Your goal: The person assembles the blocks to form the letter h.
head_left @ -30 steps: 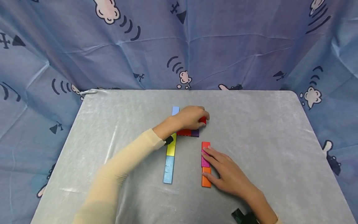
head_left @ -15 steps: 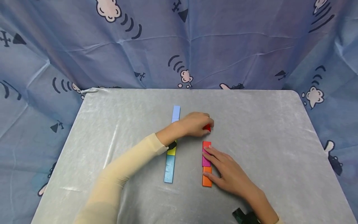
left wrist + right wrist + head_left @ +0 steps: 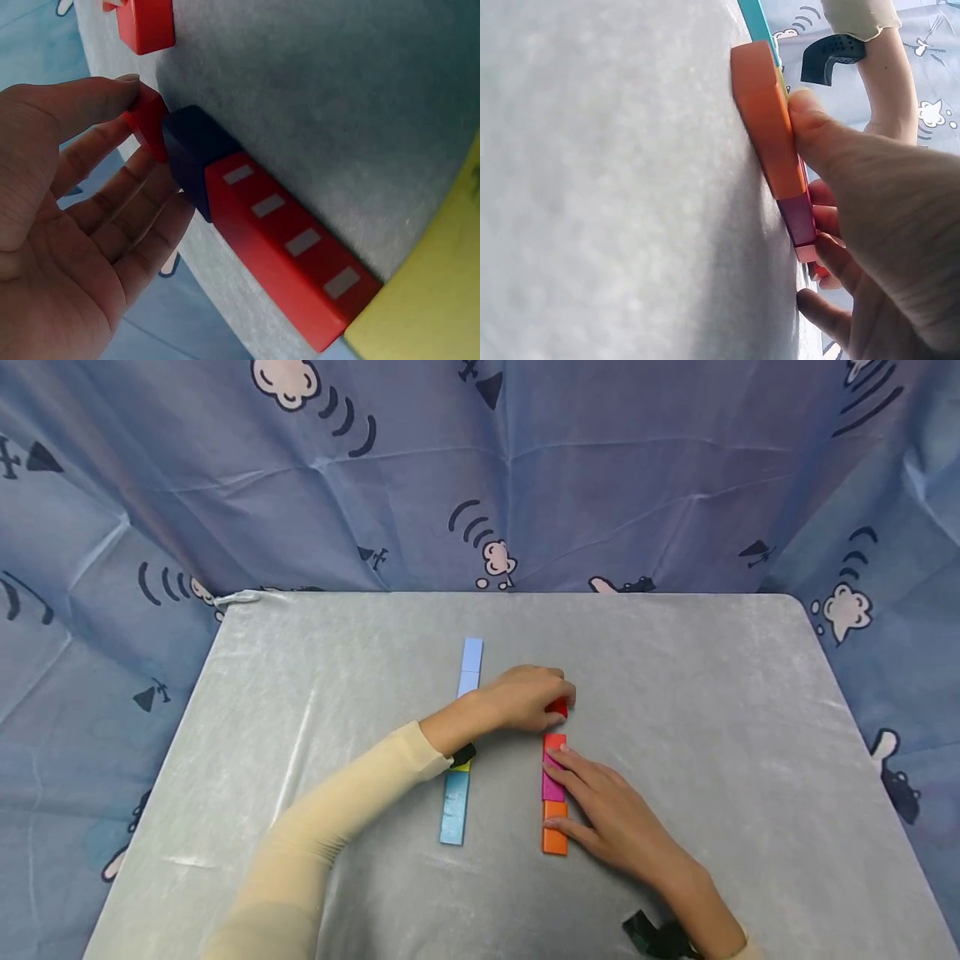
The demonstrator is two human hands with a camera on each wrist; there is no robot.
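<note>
My left hand [image 3: 521,697] pinches a small red block [image 3: 148,127] between thumb and fingers. In the left wrist view, that block meets the end of a dark blue block [image 3: 196,150]. A red block with white squares [image 3: 274,251] continues the line toward a yellow block [image 3: 427,292]. From above, my left hand hides most of this row. My right hand [image 3: 618,827] rests on a column made of a red block [image 3: 554,741], a magenta block [image 3: 553,788] and an orange block [image 3: 554,840]. Its thumb touches the orange block, fingers extended over the magenta one.
Left of the column runs a line of light blue blocks [image 3: 470,668], the partly hidden yellow block and a turquoise block [image 3: 453,810]. All lie on a silver-grey table cover [image 3: 712,693]. A patterned blue curtain [image 3: 615,502] stands behind the table.
My left hand has shifted slightly right and toward me with the red block, covering the red and dark blocks seen earlier. My right hand stays on its column.
</note>
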